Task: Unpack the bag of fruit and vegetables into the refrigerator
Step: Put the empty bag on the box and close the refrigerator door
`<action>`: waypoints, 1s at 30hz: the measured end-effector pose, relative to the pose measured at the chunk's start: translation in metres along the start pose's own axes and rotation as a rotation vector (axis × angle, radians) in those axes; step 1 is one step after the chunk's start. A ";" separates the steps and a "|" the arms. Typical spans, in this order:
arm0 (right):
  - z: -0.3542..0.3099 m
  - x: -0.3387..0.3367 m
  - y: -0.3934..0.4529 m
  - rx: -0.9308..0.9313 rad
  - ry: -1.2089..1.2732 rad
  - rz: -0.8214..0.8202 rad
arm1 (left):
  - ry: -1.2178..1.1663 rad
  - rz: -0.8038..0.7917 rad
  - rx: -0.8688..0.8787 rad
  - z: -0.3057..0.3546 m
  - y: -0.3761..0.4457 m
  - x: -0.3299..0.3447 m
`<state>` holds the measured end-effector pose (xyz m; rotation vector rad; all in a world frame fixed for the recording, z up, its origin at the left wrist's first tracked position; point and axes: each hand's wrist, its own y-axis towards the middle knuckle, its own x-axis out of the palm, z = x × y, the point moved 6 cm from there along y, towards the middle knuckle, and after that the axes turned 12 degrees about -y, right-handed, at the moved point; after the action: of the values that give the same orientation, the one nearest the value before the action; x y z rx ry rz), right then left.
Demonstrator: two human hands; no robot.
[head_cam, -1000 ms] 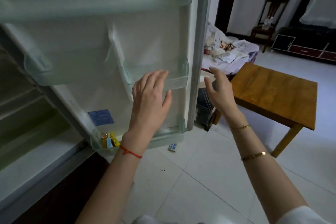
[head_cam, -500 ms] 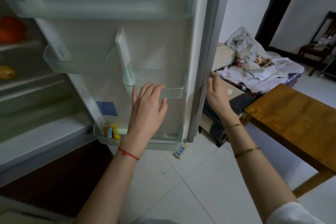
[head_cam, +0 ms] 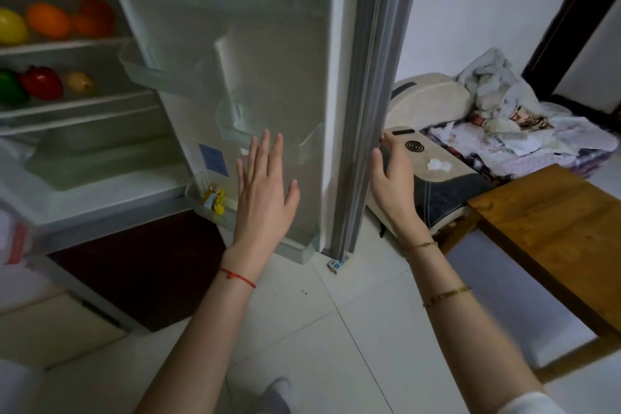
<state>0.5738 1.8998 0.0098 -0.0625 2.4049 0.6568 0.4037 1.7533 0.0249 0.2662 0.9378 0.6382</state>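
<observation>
- fruit (head_cam: 50,22) on fridge shelves (head_cam: 60,44), far left
- open door (head_cam: 285,77) between my 2 hands
- table (head_cam: 554,228) right

On my screen I see two bare forearms. The left hand (head_cam: 265,191) wears nothing, but its wrist carries a thin red string (head_cam: 237,277) with a small knot. The right hand (head_cam: 393,178) has no ring that I can see. On this arm there are two thin gold chains: one (head_cam: 421,245) at the wrist, the other (head_cam: 447,296) further up the forearm, towards 5 o'clock. At the frame corner, 5 o'clock, a white sleeve (head_cam: 534,405) begins.
</observation>
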 end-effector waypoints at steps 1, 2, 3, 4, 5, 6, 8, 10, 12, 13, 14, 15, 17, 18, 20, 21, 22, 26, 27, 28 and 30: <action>-0.002 -0.003 -0.008 -0.010 0.006 0.003 | -0.007 0.004 -0.010 0.003 -0.009 -0.003; -0.005 -0.006 -0.016 -0.027 0.012 0.006 | -0.015 0.009 -0.020 0.005 -0.018 -0.005; -0.008 -0.009 -0.022 -0.056 0.018 0.013 | -0.021 0.014 -0.029 0.008 -0.026 -0.007; -0.012 -0.011 -0.028 -0.083 0.013 0.016 | -0.023 0.021 -0.034 0.009 -0.035 -0.010; -0.016 -0.012 -0.034 -0.114 0.002 0.022 | -0.022 0.030 -0.036 0.010 -0.042 -0.013; -0.019 -0.013 -0.040 -0.139 -0.009 0.025 | -0.018 0.040 -0.036 0.012 -0.050 -0.017; -0.028 -0.015 -0.052 -0.178 -0.012 0.028 | -0.006 0.069 -0.031 0.015 -0.064 -0.025; -0.038 -0.017 -0.064 -0.206 0.019 0.031 | -0.005 0.112 -0.023 0.018 -0.078 -0.035; -0.047 -0.017 -0.075 -0.241 0.050 0.040 | 0.000 0.158 -0.011 0.021 -0.090 -0.045; -0.054 -0.017 -0.080 -0.269 0.062 0.047 | 0.008 0.174 -0.013 0.021 -0.096 -0.049; -0.060 -0.016 -0.086 -0.303 0.074 0.054 | 0.017 0.184 -0.022 0.020 -0.101 -0.052; -0.067 -0.014 -0.092 -0.342 0.085 0.061 | 0.022 0.189 -0.038 0.018 -0.106 -0.056; -0.082 -0.010 -0.102 -0.416 0.112 0.067 | 0.023 0.191 -0.070 0.014 -0.116 -0.062; -0.089 -0.006 -0.107 -0.446 0.135 0.057 | 0.021 0.192 -0.076 0.011 -0.121 -0.065; -0.104 0.004 -0.116 -0.506 0.203 0.005 | 0.014 0.193 -0.088 0.006 -0.129 -0.072; -0.113 0.009 -0.121 -0.541 0.235 -0.032 | 0.012 0.196 -0.102 0.002 -0.133 -0.076; -0.121 0.015 -0.126 -0.574 0.255 -0.069 | 0.008 0.202 -0.119 -0.003 -0.136 -0.081; -0.154 0.034 -0.146 -0.676 0.286 -0.172 | -0.010 0.242 -0.215 -0.024 -0.152 -0.102; -0.163 0.038 -0.151 -0.700 0.286 -0.189 | -0.011 0.249 -0.237 -0.029 -0.156 -0.108; -0.172 0.042 -0.156 -0.717 0.285 -0.204 | -0.016 0.251 -0.261 -0.035 -0.160 -0.113; -0.188 0.051 -0.166 -0.736 0.291 -0.231 | -0.020 0.251 -0.308 -0.047 -0.168 -0.123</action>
<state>0.4596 1.6719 0.0325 -0.7721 2.2321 1.4589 0.3786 1.5430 -0.0009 0.1149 0.7793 0.9977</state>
